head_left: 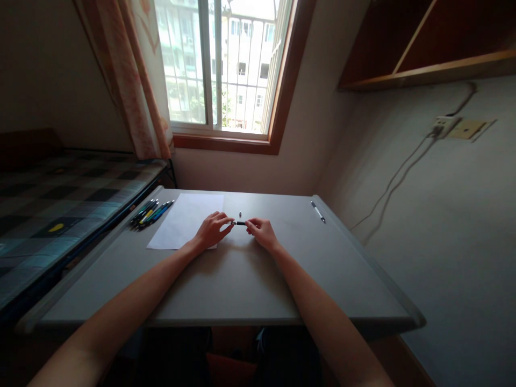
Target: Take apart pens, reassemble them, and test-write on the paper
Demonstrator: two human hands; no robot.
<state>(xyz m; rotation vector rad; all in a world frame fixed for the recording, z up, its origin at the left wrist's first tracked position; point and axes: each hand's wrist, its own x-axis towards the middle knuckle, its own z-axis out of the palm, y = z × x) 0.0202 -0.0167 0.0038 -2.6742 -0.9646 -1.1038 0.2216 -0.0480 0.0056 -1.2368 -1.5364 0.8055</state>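
Note:
A dark pen (241, 223) is held level between my two hands, just above the grey table (258, 290). My left hand (214, 228) pinches its lighter left end between thumb and fingers. At the pen's right end, my right hand (261, 231) has its fingers closed round the barrel. A tiny silvery piece (240, 214) stands on the table just beyond the pen. White paper (185, 215) lies partly under my left hand and wrist.
Several pens (149, 214) are heaped at the table's back left. One white and black pen (318, 212) lies near the back right corner. A bed (80, 188) is at the left, a wall with a socket (441, 127) at the right, a window beyond.

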